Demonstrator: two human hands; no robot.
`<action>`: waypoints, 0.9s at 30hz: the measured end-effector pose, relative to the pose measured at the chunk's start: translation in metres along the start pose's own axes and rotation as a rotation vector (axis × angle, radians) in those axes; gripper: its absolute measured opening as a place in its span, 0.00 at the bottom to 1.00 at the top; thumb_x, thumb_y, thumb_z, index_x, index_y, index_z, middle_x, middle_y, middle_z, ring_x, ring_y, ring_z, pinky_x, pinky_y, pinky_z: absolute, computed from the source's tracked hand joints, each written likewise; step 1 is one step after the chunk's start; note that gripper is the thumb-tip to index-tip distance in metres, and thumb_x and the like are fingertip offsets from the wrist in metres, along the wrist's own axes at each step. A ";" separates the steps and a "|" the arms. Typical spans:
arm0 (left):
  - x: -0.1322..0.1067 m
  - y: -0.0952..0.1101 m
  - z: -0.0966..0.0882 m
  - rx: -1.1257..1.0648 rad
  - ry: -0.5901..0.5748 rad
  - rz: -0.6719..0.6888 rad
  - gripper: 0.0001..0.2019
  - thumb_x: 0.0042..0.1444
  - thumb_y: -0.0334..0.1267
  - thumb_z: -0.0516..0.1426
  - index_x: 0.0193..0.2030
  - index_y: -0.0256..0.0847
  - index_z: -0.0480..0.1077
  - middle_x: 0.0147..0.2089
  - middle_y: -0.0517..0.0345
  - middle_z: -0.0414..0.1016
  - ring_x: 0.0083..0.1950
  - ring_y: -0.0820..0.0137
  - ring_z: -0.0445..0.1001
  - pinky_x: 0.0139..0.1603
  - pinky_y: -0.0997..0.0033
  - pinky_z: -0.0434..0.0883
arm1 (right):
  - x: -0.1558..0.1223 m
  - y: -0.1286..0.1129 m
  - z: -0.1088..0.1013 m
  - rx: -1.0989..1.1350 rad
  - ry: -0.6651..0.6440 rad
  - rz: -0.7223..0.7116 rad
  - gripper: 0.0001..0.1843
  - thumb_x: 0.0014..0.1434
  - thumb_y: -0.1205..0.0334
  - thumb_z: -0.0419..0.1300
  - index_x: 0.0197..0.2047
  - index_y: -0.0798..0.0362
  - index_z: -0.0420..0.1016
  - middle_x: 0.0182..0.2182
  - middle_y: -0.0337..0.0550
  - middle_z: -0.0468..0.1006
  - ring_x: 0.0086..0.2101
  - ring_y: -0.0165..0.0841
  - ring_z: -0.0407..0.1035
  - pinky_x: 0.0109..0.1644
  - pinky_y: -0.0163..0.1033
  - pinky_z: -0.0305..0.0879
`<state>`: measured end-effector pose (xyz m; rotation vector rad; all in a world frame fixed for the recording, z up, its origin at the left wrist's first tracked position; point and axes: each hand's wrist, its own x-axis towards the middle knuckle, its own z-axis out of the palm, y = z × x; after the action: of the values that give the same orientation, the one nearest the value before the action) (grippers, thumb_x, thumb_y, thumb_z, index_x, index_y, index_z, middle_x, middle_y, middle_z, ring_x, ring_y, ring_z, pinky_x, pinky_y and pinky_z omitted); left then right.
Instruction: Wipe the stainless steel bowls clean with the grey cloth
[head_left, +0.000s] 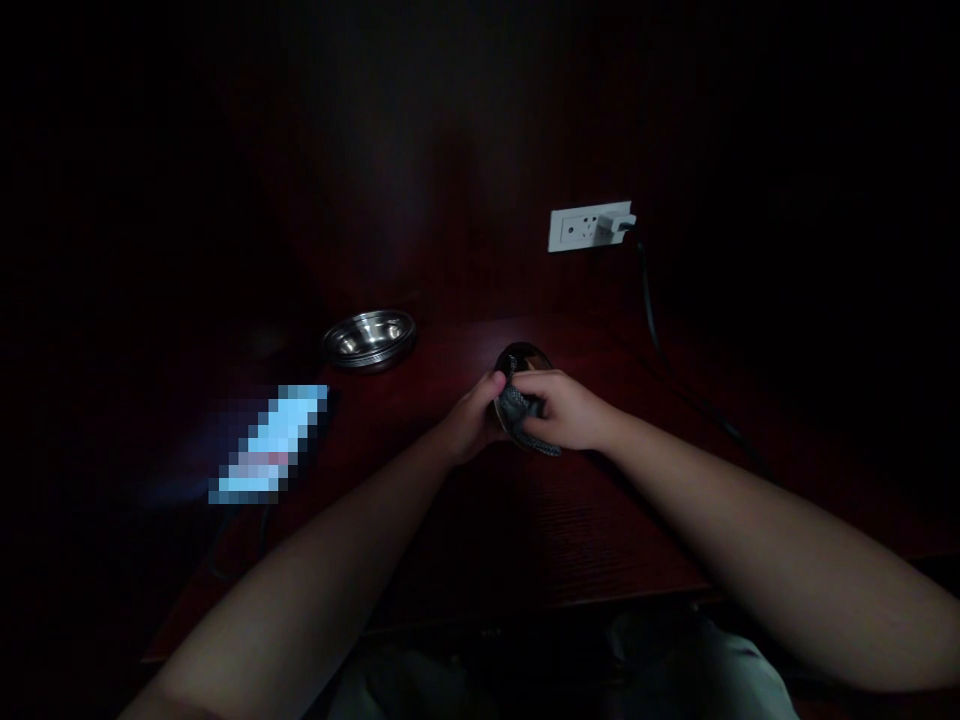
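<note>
Over the middle of the dark red table, my left hand [478, 415] is closed around the near left side of a dark, shiny round vessel [534, 355]; its exact kind is hard to tell in the dim light. My right hand [568, 408] pinches a dark patterned cloth [516, 408] and presses it at the vessel's mouth. Part of the cloth hangs over the rim toward me. My fingers hide much of the vessel, and its lower part is in shadow.
Shallow stacked metal bowls [370, 338] stand at the back left. A lit, blurred-out phone-like screen [274, 445] lies nearer on the left. On the back wall is a white socket [589, 228] with a plug, whose dark cable [649, 310] runs down to the right.
</note>
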<state>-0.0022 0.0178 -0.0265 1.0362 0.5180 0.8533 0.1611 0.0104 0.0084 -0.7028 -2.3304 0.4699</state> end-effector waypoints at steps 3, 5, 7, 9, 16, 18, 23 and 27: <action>0.000 0.000 0.001 0.006 0.014 0.000 0.34 0.50 0.60 0.57 0.59 0.41 0.63 0.44 0.46 0.77 0.44 0.58 0.76 0.41 0.58 0.73 | 0.000 0.000 0.002 0.037 0.054 0.030 0.06 0.46 0.73 0.54 0.26 0.53 0.62 0.24 0.34 0.63 0.26 0.28 0.57 0.32 0.34 0.53; 0.000 0.001 0.002 0.010 0.025 0.000 0.36 0.48 0.60 0.58 0.60 0.43 0.61 0.46 0.45 0.76 0.44 0.58 0.76 0.40 0.58 0.73 | 0.000 0.000 0.003 0.044 0.088 0.036 0.07 0.46 0.73 0.54 0.26 0.52 0.61 0.24 0.34 0.63 0.26 0.27 0.57 0.32 0.34 0.54; -0.001 0.001 0.003 0.010 0.027 -0.001 0.35 0.49 0.59 0.59 0.60 0.44 0.60 0.47 0.45 0.75 0.46 0.58 0.75 0.41 0.58 0.73 | 0.000 -0.002 0.002 0.038 0.115 0.027 0.07 0.46 0.74 0.54 0.26 0.52 0.61 0.24 0.35 0.64 0.27 0.28 0.57 0.33 0.35 0.55; -0.002 0.001 0.004 0.008 0.023 0.001 0.34 0.50 0.59 0.58 0.60 0.44 0.60 0.48 0.45 0.75 0.46 0.58 0.75 0.41 0.58 0.73 | 0.001 -0.003 0.002 0.025 0.133 0.021 0.07 0.46 0.74 0.54 0.26 0.52 0.61 0.25 0.36 0.65 0.28 0.29 0.58 0.34 0.35 0.56; -0.001 0.000 0.002 -0.009 -0.007 0.030 0.30 0.52 0.56 0.58 0.59 0.47 0.61 0.48 0.47 0.75 0.46 0.58 0.75 0.42 0.57 0.73 | 0.001 -0.003 0.001 -0.029 0.220 0.010 0.07 0.46 0.73 0.53 0.27 0.52 0.62 0.26 0.38 0.65 0.29 0.31 0.60 0.35 0.36 0.57; -0.001 -0.001 0.002 -0.003 -0.004 0.027 0.32 0.51 0.56 0.59 0.60 0.47 0.60 0.49 0.47 0.75 0.47 0.57 0.75 0.42 0.56 0.73 | 0.002 -0.003 0.001 -0.045 0.248 0.020 0.07 0.46 0.73 0.54 0.27 0.52 0.62 0.26 0.39 0.66 0.30 0.32 0.60 0.36 0.37 0.57; -0.002 0.000 0.003 -0.006 0.016 0.003 0.31 0.51 0.56 0.59 0.59 0.46 0.62 0.49 0.48 0.76 0.46 0.58 0.76 0.41 0.58 0.73 | 0.002 -0.001 0.003 -0.064 0.290 0.092 0.06 0.47 0.72 0.54 0.28 0.52 0.62 0.27 0.39 0.67 0.29 0.31 0.61 0.35 0.36 0.57; -0.002 0.000 0.004 -0.024 0.021 0.002 0.31 0.51 0.56 0.59 0.59 0.47 0.62 0.48 0.49 0.76 0.44 0.59 0.76 0.42 0.58 0.73 | 0.001 0.002 0.004 -0.108 0.357 0.115 0.05 0.49 0.71 0.54 0.27 0.52 0.62 0.26 0.39 0.67 0.29 0.32 0.61 0.35 0.36 0.57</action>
<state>-0.0010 0.0142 -0.0247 1.0069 0.5232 0.8708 0.1585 0.0123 0.0048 -0.8969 -1.9969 0.2454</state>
